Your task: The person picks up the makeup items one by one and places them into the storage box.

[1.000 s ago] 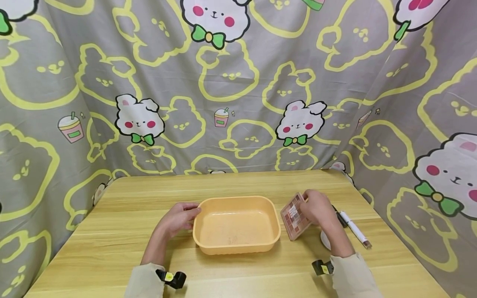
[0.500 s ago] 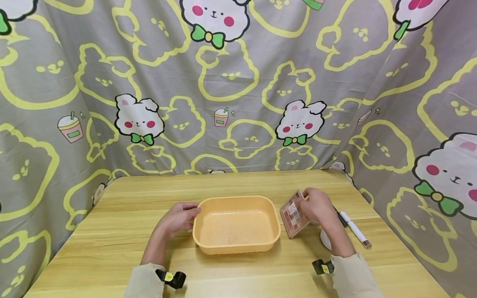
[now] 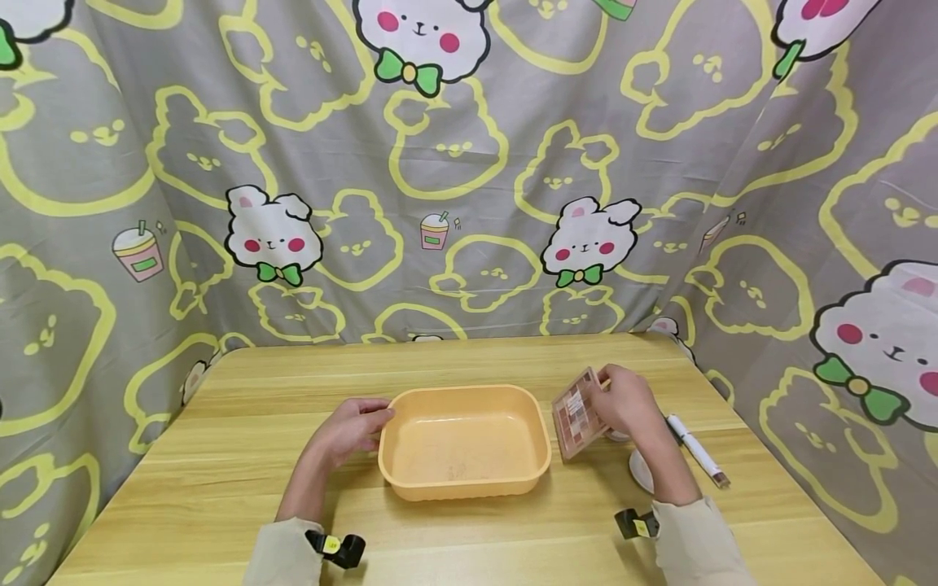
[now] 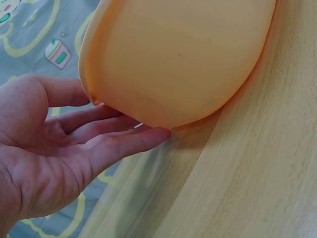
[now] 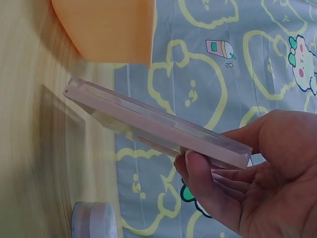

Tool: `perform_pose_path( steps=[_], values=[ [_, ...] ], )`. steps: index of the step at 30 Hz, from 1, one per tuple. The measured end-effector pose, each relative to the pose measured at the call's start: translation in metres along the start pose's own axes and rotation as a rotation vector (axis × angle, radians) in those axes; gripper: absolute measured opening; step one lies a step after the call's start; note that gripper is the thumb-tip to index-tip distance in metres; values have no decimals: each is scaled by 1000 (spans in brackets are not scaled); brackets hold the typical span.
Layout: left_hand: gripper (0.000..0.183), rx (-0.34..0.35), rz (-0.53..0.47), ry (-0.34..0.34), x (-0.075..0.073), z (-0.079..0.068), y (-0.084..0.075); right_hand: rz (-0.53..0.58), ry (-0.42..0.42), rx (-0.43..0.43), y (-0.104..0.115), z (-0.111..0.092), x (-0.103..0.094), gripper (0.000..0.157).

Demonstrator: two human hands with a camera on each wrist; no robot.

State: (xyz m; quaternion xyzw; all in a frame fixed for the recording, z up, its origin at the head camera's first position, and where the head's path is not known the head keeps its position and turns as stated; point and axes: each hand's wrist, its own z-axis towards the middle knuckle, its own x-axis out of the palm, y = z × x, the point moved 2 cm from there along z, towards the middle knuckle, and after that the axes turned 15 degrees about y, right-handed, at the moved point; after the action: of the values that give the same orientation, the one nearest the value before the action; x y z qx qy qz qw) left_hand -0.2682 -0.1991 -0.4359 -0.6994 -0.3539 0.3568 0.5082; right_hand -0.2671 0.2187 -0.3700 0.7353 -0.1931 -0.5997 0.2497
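Note:
A shallow yellow-orange plastic basin (image 3: 465, 486) stands on the wooden table in front of me, nothing inside it. My left hand (image 3: 350, 429) holds its left end, with the thumb at the rim and the fingers reaching along the outer wall in the left wrist view. To the right of the basin, my right hand (image 3: 624, 400) pinches a square eyeshadow palette (image 3: 576, 413) by its right edge. The palette is tilted above the table, apart from the basin, its grid of brown and pink squares facing left. Its clear-sided pink edge shows in the right wrist view.
A small round white container (image 3: 642, 470) sits beneath the right forearm; in the right wrist view this looks like a short cylinder (image 5: 93, 220). Another round item (image 3: 618, 435) is partly hidden by the palette. A white tube (image 3: 699, 452) lies further right. A patterned curtain (image 3: 454, 277) surrounds the table.
The right hand has raised the palette slightly, and its lower edge has moved up and away from me. The left hand and basin have stayed in place.

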Motion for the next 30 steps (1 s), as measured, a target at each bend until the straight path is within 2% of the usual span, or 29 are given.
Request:
perform_pose_path(
  steps=[5, 14, 24, 30],
  values=[
    [51, -2, -4, -4, 0, 0, -1, 95, 23, 2, 1, -3, 1, 33],
    [52, 7, -13, -4, -1, 1, 1, 120, 5, -16, 3, -4, -2, 34],
    [52, 6, -21, -3, -1, 1, 1, 92, -95, -42, 10, -14, -10, 34],
    [52, -6, -14, -16, -1, 0, 1, 125, -133, -65, 17, -18, -14, 34]
  ],
)
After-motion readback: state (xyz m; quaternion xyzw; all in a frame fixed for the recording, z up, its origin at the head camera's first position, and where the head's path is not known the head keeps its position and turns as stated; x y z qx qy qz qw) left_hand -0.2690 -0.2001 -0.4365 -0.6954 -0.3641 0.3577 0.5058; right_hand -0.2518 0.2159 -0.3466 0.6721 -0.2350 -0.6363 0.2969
